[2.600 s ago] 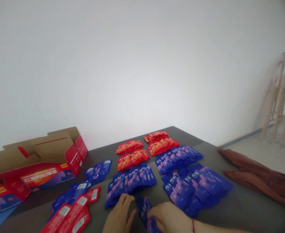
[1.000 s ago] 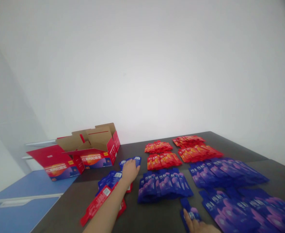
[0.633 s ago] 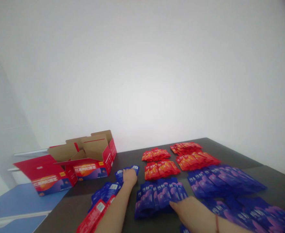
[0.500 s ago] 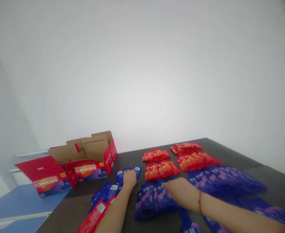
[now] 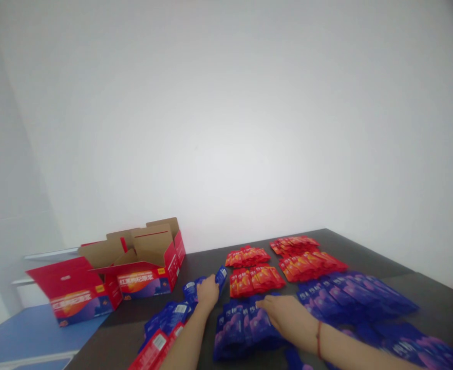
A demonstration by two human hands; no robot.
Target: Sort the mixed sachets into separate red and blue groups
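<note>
My left hand (image 5: 208, 292) reaches to a small group of blue pouches lying back side up. Its fingers are closed on a blue pouch (image 5: 221, 276), whose barcoded end is tilted up beside them. My right hand (image 5: 288, 313) lies over a fanned row of blue pouches (image 5: 230, 329) with printed fronts up. Its fingers are pressed together at the top edge of this row, and the pouch under them is partly hidden. A loose blue pouch (image 5: 296, 359) lies below the right wrist, mostly out of frame.
Several orange-red pouch rows (image 5: 255, 279) lie farther back on the dark table (image 5: 201, 259). More blue pouch rows (image 5: 357, 295) spread at right. Red pouches (image 5: 153, 352) and blue ones (image 5: 168, 318) lie near my left forearm. Open cartons (image 5: 144, 282) stand at left, by a blue surface (image 5: 30, 329).
My left hand moved from the front blue row to the far-left blue pouches and has tilted one up. My right hand let go of the loose blue pouch and moved onto the fanned row.
</note>
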